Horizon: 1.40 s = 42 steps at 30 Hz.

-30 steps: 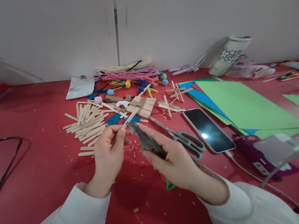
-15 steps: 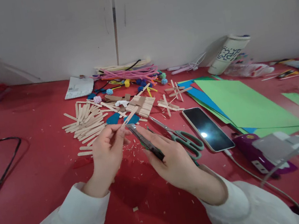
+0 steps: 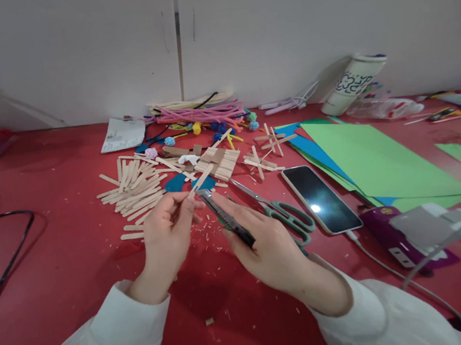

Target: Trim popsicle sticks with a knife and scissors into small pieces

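A wooden craft stick (image 3: 203, 177) is pinched between the thumb and fingers of my left hand (image 3: 166, 239), slanting up to the right. My right hand (image 3: 265, 246) is wrapped round a utility knife (image 3: 231, 223) with a dark, green-edged body. Its metal blade end lies against or very close to the stick near my left fingertips; exact contact cannot be made out. Small wood shavings (image 3: 210, 229) are scattered on the red table below. Beyond my left hand lies a heap of loose craft sticks (image 3: 136, 188), and behind the stick is a panel of joined sticks (image 3: 225, 164).
Green-handled scissors (image 3: 284, 213) and a phone (image 3: 322, 198) on a cable lie right of my right hand. Farther right are green and blue paper sheets (image 3: 382, 159) and a purple power strip (image 3: 394, 239). Pink pipe cleaners (image 3: 198, 113) lie along the wall; a black cord (image 3: 14, 255) curls at left.
Hardly anything differs. The knife has shifted very slightly against the stick, and the view has moved by a few pixels. Both hands keep their holds.
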Tool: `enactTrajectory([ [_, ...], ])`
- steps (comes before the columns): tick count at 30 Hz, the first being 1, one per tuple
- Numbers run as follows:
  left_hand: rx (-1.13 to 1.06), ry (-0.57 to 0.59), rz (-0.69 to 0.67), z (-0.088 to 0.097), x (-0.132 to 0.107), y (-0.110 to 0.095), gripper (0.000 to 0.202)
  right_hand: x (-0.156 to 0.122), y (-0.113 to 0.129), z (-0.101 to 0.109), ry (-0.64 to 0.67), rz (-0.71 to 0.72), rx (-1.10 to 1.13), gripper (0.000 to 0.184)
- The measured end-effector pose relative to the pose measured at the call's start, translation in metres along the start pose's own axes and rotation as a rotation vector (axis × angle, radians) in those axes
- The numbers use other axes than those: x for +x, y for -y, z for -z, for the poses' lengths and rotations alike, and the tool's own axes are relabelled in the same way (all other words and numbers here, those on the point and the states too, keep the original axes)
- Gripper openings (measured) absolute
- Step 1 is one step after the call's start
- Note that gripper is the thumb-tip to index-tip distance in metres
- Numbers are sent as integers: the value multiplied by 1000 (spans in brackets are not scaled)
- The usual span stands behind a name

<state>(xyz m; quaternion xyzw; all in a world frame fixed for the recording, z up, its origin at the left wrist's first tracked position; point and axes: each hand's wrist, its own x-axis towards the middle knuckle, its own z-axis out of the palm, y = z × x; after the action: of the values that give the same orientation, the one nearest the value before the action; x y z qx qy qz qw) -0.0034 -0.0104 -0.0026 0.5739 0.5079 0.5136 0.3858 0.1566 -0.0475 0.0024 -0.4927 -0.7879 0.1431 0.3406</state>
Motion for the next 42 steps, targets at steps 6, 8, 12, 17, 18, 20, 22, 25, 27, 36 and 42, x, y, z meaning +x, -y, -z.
enactTrajectory([
  [6,48,12,-69,2,0,3,19,0,0,-1,-26,49,-94,48],
  [8,80,16,-79,2,0,4,18,0,-1,-1,-66,92,-204,47],
  [12,207,19,-104,4,1,6,19,-2,0,-1,-135,166,-525,50],
  [17,244,29,-95,4,1,9,23,-6,9,-1,-142,199,-785,57],
  [18,244,31,-90,3,1,9,24,-7,11,-1,-139,197,-819,59],
  [20,243,34,-81,3,1,8,24,-8,13,-2,-136,192,-859,62],
  [22,227,23,-54,3,2,6,24,-8,12,-1,-140,184,-855,61],
  [25,142,-22,40,4,4,2,23,-6,8,0,-143,139,-765,56],
  [27,48,-47,120,3,6,1,25,-3,5,1,-126,99,-642,53],
  [36,-388,-49,275,-2,9,4,29,-1,-1,1,-49,18,-244,49],
  [42,-496,-19,305,-3,7,2,31,1,-2,3,-39,19,-125,48],
])
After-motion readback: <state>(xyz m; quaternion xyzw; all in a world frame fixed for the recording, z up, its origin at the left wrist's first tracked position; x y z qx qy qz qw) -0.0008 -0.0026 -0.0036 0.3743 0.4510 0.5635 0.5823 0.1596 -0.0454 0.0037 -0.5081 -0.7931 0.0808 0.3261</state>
